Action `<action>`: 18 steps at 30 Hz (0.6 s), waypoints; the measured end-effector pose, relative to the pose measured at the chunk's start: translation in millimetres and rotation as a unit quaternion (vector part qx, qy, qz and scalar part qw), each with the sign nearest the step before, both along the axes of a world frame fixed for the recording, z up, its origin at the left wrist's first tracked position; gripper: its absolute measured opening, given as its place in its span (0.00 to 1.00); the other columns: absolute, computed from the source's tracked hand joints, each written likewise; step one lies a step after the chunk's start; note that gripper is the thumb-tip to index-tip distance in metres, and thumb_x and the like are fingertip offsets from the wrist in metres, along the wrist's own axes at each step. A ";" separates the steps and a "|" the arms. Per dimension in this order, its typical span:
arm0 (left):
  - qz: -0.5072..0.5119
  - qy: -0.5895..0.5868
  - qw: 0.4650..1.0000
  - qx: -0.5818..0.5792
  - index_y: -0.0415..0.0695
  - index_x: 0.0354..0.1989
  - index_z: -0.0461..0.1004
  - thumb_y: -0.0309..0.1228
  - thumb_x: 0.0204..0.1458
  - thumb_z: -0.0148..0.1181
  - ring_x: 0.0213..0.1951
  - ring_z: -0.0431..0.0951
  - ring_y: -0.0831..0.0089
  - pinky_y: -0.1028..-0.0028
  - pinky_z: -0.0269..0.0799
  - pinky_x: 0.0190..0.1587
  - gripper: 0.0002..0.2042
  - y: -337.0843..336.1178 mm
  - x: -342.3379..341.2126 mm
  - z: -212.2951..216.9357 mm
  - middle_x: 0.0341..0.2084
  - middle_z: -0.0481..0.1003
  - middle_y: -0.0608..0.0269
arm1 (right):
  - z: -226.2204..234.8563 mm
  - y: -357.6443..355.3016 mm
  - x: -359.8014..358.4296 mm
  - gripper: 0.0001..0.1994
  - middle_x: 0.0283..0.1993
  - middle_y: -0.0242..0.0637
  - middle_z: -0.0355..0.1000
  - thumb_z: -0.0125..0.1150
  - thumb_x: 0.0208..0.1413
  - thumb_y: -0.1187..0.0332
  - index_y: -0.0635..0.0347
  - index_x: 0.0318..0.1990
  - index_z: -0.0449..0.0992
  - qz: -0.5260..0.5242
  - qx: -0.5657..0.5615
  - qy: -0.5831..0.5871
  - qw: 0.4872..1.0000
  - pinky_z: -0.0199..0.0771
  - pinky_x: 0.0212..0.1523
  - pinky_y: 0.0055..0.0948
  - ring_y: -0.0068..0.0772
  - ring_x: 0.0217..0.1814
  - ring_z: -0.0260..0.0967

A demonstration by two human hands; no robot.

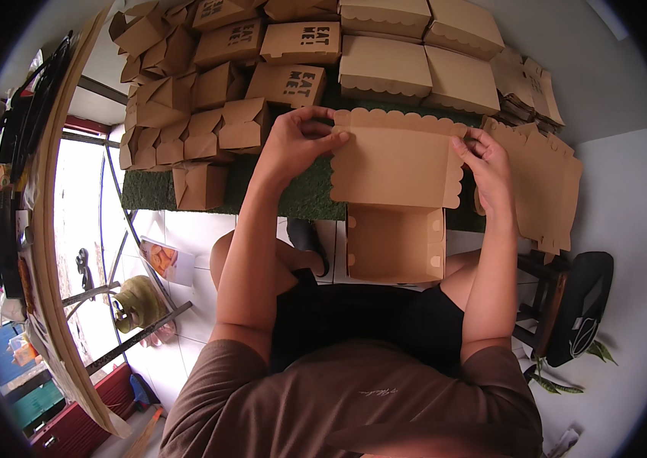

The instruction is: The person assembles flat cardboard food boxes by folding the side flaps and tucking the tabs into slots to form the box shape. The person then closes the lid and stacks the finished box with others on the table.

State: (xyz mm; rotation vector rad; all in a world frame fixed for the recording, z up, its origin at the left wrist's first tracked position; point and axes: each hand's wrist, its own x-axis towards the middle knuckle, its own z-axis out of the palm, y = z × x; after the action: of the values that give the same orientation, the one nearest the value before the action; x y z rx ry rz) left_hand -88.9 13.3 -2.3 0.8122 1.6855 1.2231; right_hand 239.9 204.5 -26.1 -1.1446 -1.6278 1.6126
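Observation:
In front of me is a brown cardboard food box (396,243) with its scalloped lid (400,164) raised. The tray part is folded into shape and has nothing in it. My left hand (304,141) pinches the lid's far left corner between thumb and fingers. At the far right corner, my right hand (489,168) grips the lid in the same way, thumb on the inner face. The lid's side flaps stand out along both edges. Just right of my right hand lies a flat, unfolded cardboard blank (543,179).
Finished lidded boxes (384,65) stand stacked at the back on a green turf mat (300,195). Several smaller folded cartons (243,126) crowd the back left. More flat blanks (530,88) are piled at the back right. A gas cylinder (139,304) stands on the floor at left.

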 end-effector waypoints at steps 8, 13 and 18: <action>0.000 0.010 1.000 0.012 0.33 0.61 0.86 0.37 0.60 0.88 0.42 0.91 0.74 0.72 0.86 0.51 0.27 0.2 1.1 1.2 0.43 0.93 0.56 | -6.2 8.6 4.5 0.25 0.54 0.36 0.88 0.82 0.73 0.57 0.62 0.68 0.83 0.018 0.022 -0.066 0.997 0.79 0.55 0.28 0.20 0.53 0.81; 0.002 0.081 0.997 0.007 0.32 0.60 0.87 0.36 0.59 0.86 0.41 0.92 0.74 0.71 0.87 0.51 0.26 4.5 -0.3 3.3 0.42 0.93 0.54 | 9.2 -4.8 -13.3 0.28 0.64 0.44 0.81 0.78 0.75 0.51 0.58 0.72 0.81 -0.083 0.152 -0.168 0.970 0.82 0.64 0.44 0.35 0.61 0.80; 0.009 0.105 0.994 0.022 0.33 0.58 0.88 0.36 0.58 0.86 0.41 0.93 0.73 0.70 0.88 0.48 0.25 5.4 1.8 -2.1 0.41 0.94 0.54 | 53.7 -37.8 -67.9 0.17 0.49 0.40 0.82 0.74 0.76 0.61 0.51 0.67 0.86 -0.061 0.476 -0.180 0.859 0.83 0.59 0.48 0.44 0.55 0.82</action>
State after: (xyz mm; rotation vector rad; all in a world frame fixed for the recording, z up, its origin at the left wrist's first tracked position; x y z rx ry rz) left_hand -87.1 18.7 -4.4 0.9817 1.8423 1.2250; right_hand 172.0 166.7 27.7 -0.9640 -2.1362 0.3416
